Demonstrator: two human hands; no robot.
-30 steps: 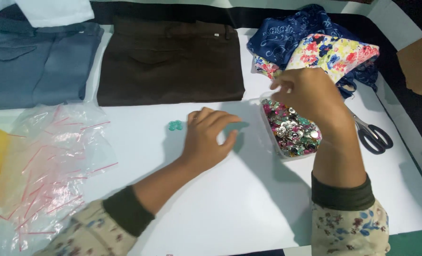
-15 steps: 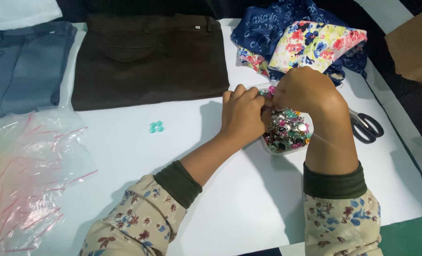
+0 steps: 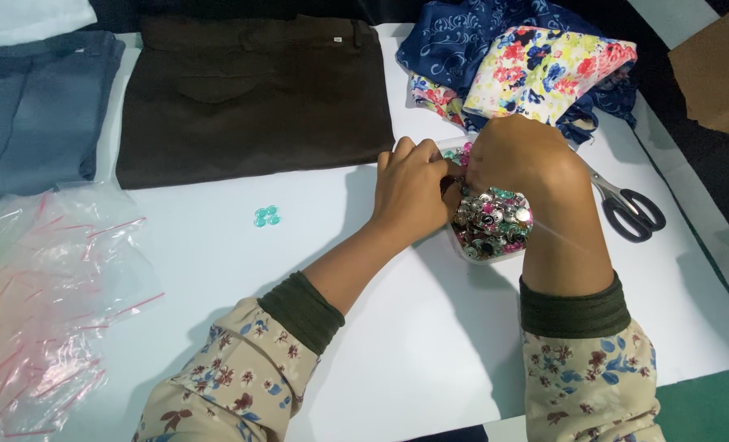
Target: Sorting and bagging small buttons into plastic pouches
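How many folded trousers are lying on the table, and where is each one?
2. The dark brown trousers lie at the top centre of the white table; the blue-grey trousers lie left of them, partly cut off by the frame edge.

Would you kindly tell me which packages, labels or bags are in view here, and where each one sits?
Clear plastic bags: heaped at the table's left edge, crumpled, see-through with red zip strips.
Clear tray: under both hands, holding shiny mixed-colour buttons.
Cardboard box: top right corner, brown, partly out of frame.
Small label: white tag on the brown trousers.
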